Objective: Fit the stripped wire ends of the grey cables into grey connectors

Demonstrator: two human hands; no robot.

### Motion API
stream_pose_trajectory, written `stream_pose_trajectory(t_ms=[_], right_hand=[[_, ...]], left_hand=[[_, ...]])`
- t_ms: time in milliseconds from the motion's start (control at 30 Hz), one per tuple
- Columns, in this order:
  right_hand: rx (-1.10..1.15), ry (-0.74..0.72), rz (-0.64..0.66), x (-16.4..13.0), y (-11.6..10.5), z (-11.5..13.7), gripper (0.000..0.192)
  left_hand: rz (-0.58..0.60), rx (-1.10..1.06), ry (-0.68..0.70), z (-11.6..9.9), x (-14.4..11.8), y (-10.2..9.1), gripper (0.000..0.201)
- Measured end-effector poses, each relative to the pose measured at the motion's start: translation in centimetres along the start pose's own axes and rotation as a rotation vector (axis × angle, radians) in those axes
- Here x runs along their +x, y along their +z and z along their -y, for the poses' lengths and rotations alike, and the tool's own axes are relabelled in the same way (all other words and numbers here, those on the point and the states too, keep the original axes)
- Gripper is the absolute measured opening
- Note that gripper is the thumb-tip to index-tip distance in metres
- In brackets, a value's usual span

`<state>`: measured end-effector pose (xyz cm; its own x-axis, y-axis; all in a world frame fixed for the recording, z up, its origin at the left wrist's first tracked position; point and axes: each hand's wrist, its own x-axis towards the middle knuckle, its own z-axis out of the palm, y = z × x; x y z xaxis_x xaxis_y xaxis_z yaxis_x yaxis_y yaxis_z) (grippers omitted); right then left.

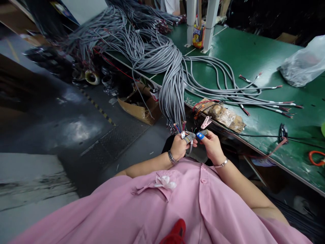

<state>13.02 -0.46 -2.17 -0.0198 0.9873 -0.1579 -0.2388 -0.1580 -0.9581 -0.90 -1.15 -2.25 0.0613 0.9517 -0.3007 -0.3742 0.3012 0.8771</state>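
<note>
My left hand (180,146) is closed around the end of a grey cable (191,149), with a grey cover on its thumb. Close beside it, my right hand (211,144) pinches at the cable's thin wires; a blue wrap is on its thumb. The exact wire between these fingertips is too small to make out. Just behind the left hand, coloured wire ends (180,126) stick out of a thick bundle of grey cables (172,88) hanging over the table edge. A pink clothes peg (206,122) stands just beyond my right hand.
The green table (254,51) carries stripped cables (264,103), a tape-wrapped block (223,115), a plastic bag (303,64) and orange-handled scissors (315,158). White posts (210,25) rise at the back. Below the edge sits a cardboard box (139,108).
</note>
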Motion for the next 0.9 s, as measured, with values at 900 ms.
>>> stream_pose_trajectory(t_ms=[900], right_hand=[[0.404, 0.074, 0.001, 4.9, -0.8, 0.0, 0.047]], left_hand=[[0.343, -0.146, -0.370, -2.8, 2.7, 0.8, 0.023]])
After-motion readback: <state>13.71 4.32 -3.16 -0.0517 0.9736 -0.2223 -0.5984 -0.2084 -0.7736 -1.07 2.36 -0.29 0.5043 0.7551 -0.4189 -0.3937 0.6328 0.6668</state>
